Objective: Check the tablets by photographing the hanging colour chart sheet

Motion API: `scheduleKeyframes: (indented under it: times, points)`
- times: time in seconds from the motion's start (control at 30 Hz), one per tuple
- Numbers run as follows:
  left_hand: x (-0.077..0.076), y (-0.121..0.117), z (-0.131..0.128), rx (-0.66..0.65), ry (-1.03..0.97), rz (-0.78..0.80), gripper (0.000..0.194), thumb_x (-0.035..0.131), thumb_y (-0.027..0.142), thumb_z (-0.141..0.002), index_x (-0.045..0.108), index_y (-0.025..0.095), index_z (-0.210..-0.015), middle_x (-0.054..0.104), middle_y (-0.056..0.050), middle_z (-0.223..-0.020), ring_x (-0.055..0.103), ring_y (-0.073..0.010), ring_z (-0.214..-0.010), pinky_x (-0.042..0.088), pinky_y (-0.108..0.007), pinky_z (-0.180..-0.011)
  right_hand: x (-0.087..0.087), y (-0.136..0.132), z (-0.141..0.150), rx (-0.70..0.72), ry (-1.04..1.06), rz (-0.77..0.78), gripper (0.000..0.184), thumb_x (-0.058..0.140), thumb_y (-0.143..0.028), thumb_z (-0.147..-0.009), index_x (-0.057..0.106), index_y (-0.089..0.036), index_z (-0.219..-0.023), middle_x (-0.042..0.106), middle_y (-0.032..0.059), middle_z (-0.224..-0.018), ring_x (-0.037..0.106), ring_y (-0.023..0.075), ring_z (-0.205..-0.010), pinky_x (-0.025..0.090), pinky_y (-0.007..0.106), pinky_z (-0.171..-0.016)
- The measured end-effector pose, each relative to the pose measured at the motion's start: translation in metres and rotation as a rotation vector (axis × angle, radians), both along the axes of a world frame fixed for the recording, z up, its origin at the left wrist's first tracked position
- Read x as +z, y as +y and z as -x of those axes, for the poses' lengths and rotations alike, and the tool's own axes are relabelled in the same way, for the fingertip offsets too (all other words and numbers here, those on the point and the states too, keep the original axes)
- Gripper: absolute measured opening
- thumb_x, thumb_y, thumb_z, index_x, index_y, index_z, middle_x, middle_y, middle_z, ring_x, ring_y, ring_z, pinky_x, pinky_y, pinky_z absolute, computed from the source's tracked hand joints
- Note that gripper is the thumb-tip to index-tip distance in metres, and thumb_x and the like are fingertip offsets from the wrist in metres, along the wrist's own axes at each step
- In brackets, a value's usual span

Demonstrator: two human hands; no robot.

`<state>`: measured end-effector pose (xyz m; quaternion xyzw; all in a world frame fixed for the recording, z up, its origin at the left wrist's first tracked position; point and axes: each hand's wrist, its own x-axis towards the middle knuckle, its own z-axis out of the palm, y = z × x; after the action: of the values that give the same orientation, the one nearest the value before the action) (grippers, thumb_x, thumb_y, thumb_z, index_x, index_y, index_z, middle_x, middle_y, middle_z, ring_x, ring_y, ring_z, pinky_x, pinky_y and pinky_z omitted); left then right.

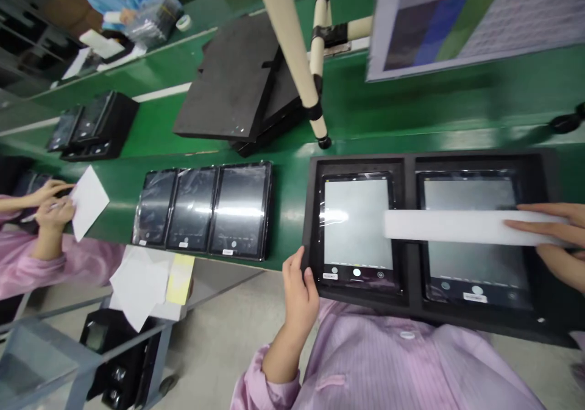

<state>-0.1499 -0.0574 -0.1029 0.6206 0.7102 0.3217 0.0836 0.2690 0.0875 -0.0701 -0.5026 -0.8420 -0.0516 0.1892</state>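
Note:
A black foam tray lies in front of me with two tablets in its cutouts. The left tablet shows a bright, pale screen with camera-style buttons along the bottom. The right tablet has a dimmer grey screen. My left hand grips the tray's near left edge, its fingers partly bent. From the right, my right hand holds a long white strip between fingers and thumb. The strip stretches across the right tablet, and its far end overlaps the left tablet's edge.
Three dark tablets sit side by side to the left. Stacked black foam trays lie beyond, near a cream pipe frame. A colour chart stands at the back right. A co-worker's hands hold white paper at far left.

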Motion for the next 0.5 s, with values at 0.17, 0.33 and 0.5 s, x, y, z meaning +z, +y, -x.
scheduleKeyframes:
  times: [0.17,0.33,0.5]
  points:
    - [0.018,0.02,0.005,-0.007,0.293,-0.034,0.045,0.041,0.01,-0.094,0.057,0.022,-0.134,0.053,-0.011,-0.11,0.054,-0.024,-0.102,0.047,-0.042,-0.086,0.013,0.013,0.022,0.092,0.086,-0.109,0.029,0.047,-0.016,-0.084,0.075,-0.024,-0.081,0.073,0.0051,-0.094,0.068,0.023,-0.081,0.039,0.041,-0.071]
    - [0.048,0.047,-0.049,-0.376,0.38,-0.125,0.029,0.053,0.006,-0.088,0.073,0.021,-0.103,0.052,-0.011,-0.106,0.05,-0.0254,-0.102,0.042,-0.043,-0.087,0.008,0.006,0.016,-0.008,0.069,0.005,0.039,0.048,-0.009,-0.079,0.076,-0.031,-0.094,0.071,-0.0018,-0.112,0.065,0.0199,-0.101,0.038,0.04,-0.089]
    - [0.055,0.063,-0.138,-0.869,0.311,-0.131,0.031,0.061,0.015,-0.087,0.071,0.026,-0.114,0.054,-0.008,-0.104,0.049,-0.0231,-0.1,0.043,-0.038,-0.089,0.021,-0.022,-0.032,-0.06,0.018,0.009,0.039,0.047,-0.009,-0.082,0.076,-0.029,-0.1,0.07,0.0033,-0.114,0.064,0.0235,-0.097,0.04,0.041,-0.084]
